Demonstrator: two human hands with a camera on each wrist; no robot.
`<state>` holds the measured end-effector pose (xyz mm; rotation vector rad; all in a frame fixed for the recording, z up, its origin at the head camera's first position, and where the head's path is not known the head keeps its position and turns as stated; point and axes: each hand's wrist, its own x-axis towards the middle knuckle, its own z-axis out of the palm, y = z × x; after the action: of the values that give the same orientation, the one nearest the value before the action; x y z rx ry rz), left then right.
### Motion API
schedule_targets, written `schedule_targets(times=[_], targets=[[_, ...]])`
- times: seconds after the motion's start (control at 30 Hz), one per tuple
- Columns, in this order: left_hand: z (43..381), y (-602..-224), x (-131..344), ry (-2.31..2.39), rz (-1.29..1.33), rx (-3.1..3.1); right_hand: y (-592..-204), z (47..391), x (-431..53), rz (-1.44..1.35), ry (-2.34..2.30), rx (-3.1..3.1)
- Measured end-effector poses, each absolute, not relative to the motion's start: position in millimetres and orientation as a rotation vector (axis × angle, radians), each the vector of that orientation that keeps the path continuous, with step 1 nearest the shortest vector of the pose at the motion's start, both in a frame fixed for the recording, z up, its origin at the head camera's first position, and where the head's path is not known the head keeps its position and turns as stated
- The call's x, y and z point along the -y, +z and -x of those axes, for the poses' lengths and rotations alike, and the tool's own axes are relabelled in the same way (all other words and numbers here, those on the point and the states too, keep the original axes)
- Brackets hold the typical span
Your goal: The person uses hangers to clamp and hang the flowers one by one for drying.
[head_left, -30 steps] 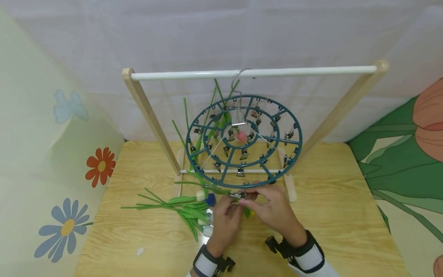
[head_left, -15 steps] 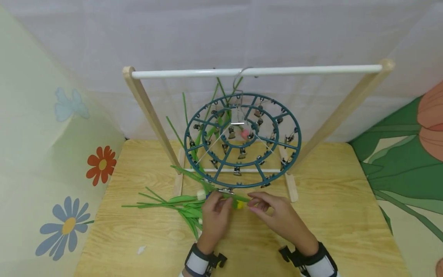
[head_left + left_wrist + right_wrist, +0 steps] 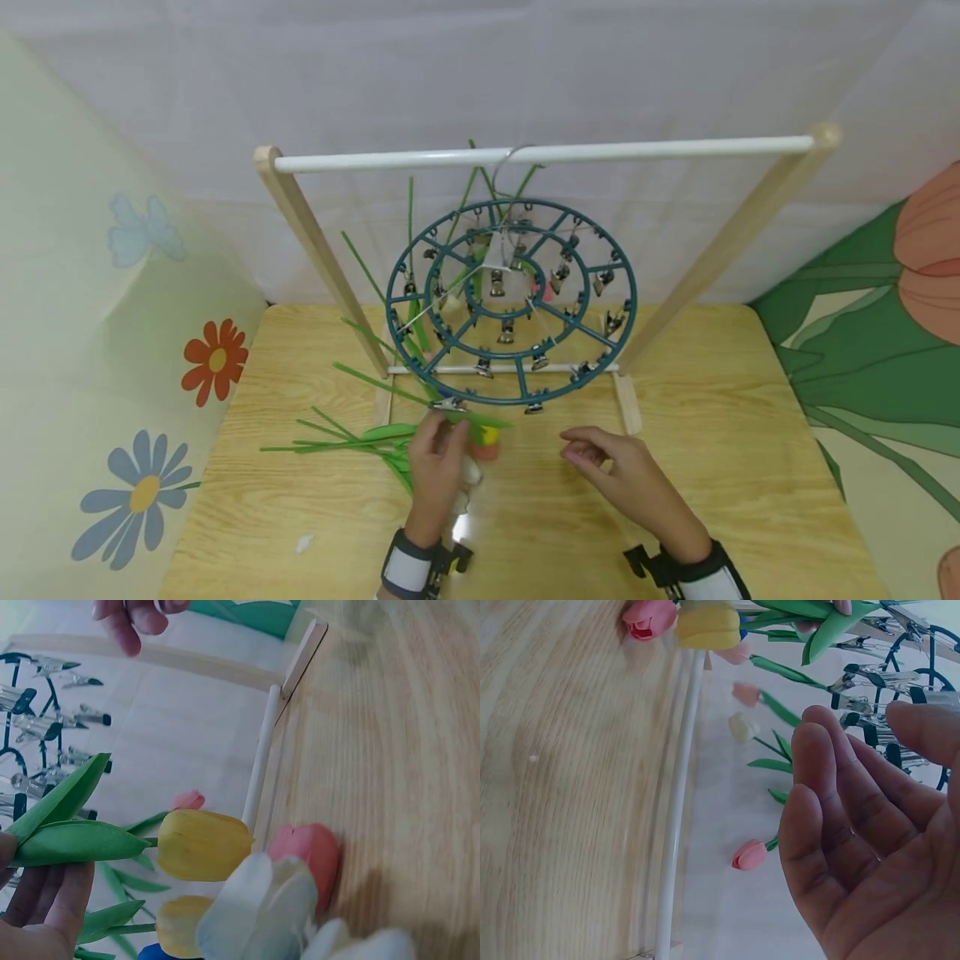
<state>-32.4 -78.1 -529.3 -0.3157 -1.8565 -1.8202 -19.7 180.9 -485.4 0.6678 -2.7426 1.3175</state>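
Observation:
My left hand (image 3: pixel 435 467) is at the front left of a round green clip hanger (image 3: pixel 498 402). It pinches an artificial yellow tulip (image 3: pixel 206 844) by its stem and green leaves (image 3: pixel 82 844), beside a metal clip (image 3: pixel 448 404) at the ring's edge. Whether the clip bites the stem cannot be made out. Off to the right, my right hand (image 3: pixel 637 475) hovers above the table with loosely bent fingers and nothing in them. Behind the ring hang several other tulips, among them a pink one (image 3: pixel 750 855) and a white one (image 3: pixel 742 726).
The hanger hooks onto a white bar (image 3: pixel 637 151) between wooden posts (image 3: pixel 318 250). More tulips (image 3: pixel 397 442) lie on the wooden table (image 3: pixel 712 417) at left, with a white bloom (image 3: pixel 259 915) and a red-pink bloom (image 3: pixel 311 859) near my left hand. A white scrap (image 3: pixel 303 543) lies front left.
My right hand has let go near the clip and drawn away to the right. My left hand has moved left with the yellow tulip, and the hanger has turned.

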Motion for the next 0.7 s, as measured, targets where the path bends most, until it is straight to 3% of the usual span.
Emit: schedule_targets(times=[0.7], targets=[[42.1,-519.5,97.5,-1.920,0.151,1.906,-492.1,22.7,-203.6,-0.460,1.143,2.929]])
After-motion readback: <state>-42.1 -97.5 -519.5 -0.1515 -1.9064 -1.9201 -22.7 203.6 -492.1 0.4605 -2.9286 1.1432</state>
